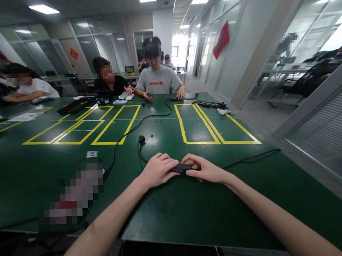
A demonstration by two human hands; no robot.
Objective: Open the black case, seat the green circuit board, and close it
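Observation:
My left hand and my right hand meet above the near part of the green table. Between them is a black cable connector, gripped from both sides by closed fingers. Its ends are partly covered, so I cannot tell whether it is one piece or two joined. A black cable runs from beside my left hand to a round black plug lying on the table. Past my right wrist, another length of black cable stretches to the right.
A blurred-out long object lies at left, with a small label above it. A long black cord crosses the table. Yellow tape outlines mark the surface. Across sits a person in grey; a folded black tripod-like item lies far right.

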